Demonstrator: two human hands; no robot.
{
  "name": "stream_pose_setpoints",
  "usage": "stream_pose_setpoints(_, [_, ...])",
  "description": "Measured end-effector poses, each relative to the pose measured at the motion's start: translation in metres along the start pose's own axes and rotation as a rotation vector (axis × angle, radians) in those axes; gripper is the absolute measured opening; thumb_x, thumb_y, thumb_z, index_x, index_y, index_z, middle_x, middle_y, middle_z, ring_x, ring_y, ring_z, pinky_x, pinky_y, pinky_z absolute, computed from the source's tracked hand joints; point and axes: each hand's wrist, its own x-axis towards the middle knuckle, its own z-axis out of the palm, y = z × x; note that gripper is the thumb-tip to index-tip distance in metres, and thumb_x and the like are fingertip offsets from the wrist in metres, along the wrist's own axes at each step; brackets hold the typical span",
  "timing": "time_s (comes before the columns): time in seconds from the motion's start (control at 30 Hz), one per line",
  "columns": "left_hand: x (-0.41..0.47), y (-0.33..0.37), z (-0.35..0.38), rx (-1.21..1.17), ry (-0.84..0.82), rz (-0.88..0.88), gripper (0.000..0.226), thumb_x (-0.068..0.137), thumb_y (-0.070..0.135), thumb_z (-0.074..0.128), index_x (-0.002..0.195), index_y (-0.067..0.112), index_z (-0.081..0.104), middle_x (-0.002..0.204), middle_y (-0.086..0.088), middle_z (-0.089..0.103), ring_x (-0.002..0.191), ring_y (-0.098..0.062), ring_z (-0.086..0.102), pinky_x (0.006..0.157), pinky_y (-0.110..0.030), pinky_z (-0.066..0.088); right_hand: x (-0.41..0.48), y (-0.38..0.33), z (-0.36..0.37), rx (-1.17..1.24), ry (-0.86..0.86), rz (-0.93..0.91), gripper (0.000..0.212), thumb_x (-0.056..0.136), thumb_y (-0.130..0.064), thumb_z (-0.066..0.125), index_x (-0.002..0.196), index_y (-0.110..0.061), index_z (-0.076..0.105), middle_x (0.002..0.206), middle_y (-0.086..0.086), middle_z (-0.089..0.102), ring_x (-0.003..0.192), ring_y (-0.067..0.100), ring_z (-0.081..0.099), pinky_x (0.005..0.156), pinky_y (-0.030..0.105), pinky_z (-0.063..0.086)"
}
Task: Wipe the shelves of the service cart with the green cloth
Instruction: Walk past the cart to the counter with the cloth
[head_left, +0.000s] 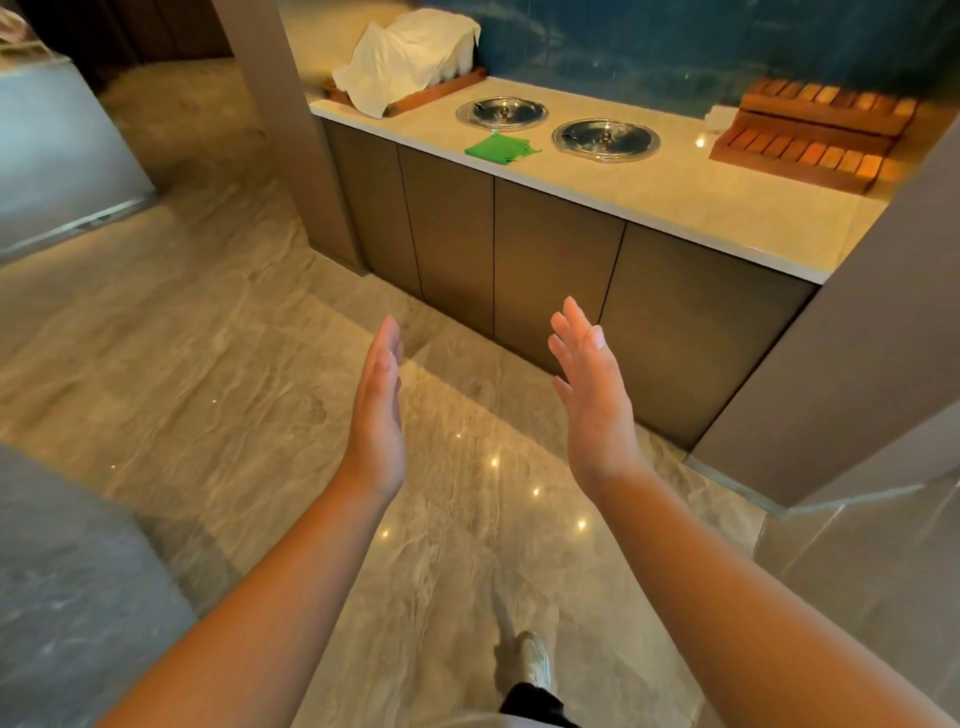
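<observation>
1. green and folded flat, the small microfibre cloth (500, 148) lies on the pale polished stone countertop (675, 208), close to its front edge. it sits just beside the left of two round glass lids (502, 113) and near the second lid (605, 139).
2. the cloth's longer side appears to run roughly along the counter's front edge, so a reach straight in would meet it broadside.
3. both hands hang over the marble floor, well apart from the cloth, which lies ahead of them and higher, between their lines.
4. the left hand (376, 410) is flat, fingers straight and together, palm facing inward, holding nothing.
5. the right hand (592, 400) is likewise spread flat and empty, and its fingertips look slightly nearer the cloth, so it seems the likelier one to pick it up.
6. the person probably has to step closer to the counter first.
7. further out, a white sheet (410, 57) drapes a wooden tray at the counter's left end, and stepped wooden racks (810, 135) stand at the right.
8. no service cart can be made out with certainty.
</observation>
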Motion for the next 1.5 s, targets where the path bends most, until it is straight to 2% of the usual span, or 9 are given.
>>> stream_pose_setpoints(0.1, [0.035,0.003,0.024,0.035,0.006,0.029,0.133,0.055,0.102,0.042,0.157,0.018,0.021,0.159,0.010,0.028,0.145,0.000,0.027,0.115,-0.019,0.021,0.046,-0.006,-0.016,0.026,-0.007,0.011,0.067,0.091,-0.065,0.029,0.153,-0.039,0.030,0.159,-0.016,0.034,0.144,0.000,0.032,0.123,0.041,0.020])
stream_pose_setpoints(0.3, [0.094,0.012,0.057,0.043,0.004,0.085,0.134,0.056,0.102,0.043,0.157,0.017,0.021,0.162,0.007,0.027,0.146,0.000,0.027,0.115,-0.019,0.021,0.114,-0.017,-0.034,0.058,-0.024,0.011,0.071,0.089,-0.064,0.029,0.154,-0.036,0.029,0.159,-0.015,0.034,0.144,0.001,0.032,0.121,0.037,0.020])
stream_pose_setpoints(0.47, [0.140,0.011,0.068,0.060,-0.003,0.088,0.135,0.054,0.103,0.043,0.158,0.018,0.021,0.162,0.008,0.026,0.146,0.000,0.026,0.109,-0.014,0.022,0.161,-0.017,-0.040,0.057,-0.025,-0.006,0.071,0.088,-0.064,0.029,0.154,-0.036,0.030,0.160,-0.013,0.033,0.144,0.002,0.032,0.121,0.038,0.020])
stream_pose_setpoints(0.63, [0.191,-0.004,0.066,0.052,-0.017,0.094,0.132,0.057,0.102,0.042,0.157,0.019,0.021,0.162,0.008,0.026,0.146,0.001,0.026,0.113,-0.019,0.020,0.207,-0.007,-0.035,0.033,-0.021,-0.002,0.072,0.088,-0.065,0.029,0.153,-0.036,0.030,0.160,-0.013,0.033,0.144,0.003,0.032,0.120,0.038,0.021])
stream_pose_setpoints(0.83, [0.274,-0.014,0.056,0.014,-0.012,0.084,0.134,0.054,0.102,0.044,0.157,0.020,0.022,0.162,0.009,0.027,0.146,0.001,0.026,0.110,-0.015,0.022,0.284,0.000,-0.015,-0.010,-0.032,-0.009,0.069,0.085,-0.072,0.034,0.148,-0.045,0.033,0.159,-0.015,0.034,0.144,0.002,0.031,0.121,0.041,0.019])
stream_pose_setpoints(0.97, [0.339,-0.015,0.039,0.012,-0.014,0.110,0.128,0.057,0.102,0.042,0.156,0.022,0.024,0.159,0.013,0.030,0.144,0.005,0.028,0.110,-0.014,0.022,0.345,-0.005,0.009,-0.036,-0.039,-0.048,0.069,0.076,-0.080,0.035,0.139,-0.053,0.036,0.158,-0.016,0.035,0.145,0.002,0.031,0.120,0.040,0.019])
stream_pose_setpoints(1.23, [0.444,-0.010,0.015,0.026,-0.057,0.141,0.123,0.060,0.101,0.038,0.156,0.025,0.025,0.160,0.011,0.029,0.145,0.002,0.027,0.117,-0.024,0.019,0.437,-0.004,0.048,-0.029,-0.008,-0.045,0.069,0.074,-0.080,0.036,0.138,-0.052,0.038,0.158,-0.015,0.036,0.146,0.004,0.031,0.122,0.043,0.018])
stream_pose_setpoints(1.37, [0.479,-0.009,0.015,0.018,-0.064,0.165,0.121,0.059,0.102,0.037,0.153,0.028,0.025,0.160,0.012,0.029,0.146,0.000,0.027,0.120,-0.027,0.018,0.466,0.003,0.054,-0.058,-0.014,-0.042,0.078,0.081,-0.081,0.038,0.150,-0.043,0.033,0.159,-0.016,0.034,0.146,0.003,0.029,0.124,0.043,0.016])
stream_pose_setpoints(1.5, [0.509,-0.023,0.021,0.015,-0.079,0.131,0.117,0.059,0.102,0.036,0.152,0.032,0.025,0.159,0.015,0.029,0.145,0.004,0.027,0.118,-0.024,0.019,0.500,0.012,0.053,-0.058,-0.001,-0.021,0.076,0.083,-0.076,0.036,0.150,-0.041,0.034,0.159,-0.015,0.035,0.146,0.003,0.030,0.123,0.041,0.018])
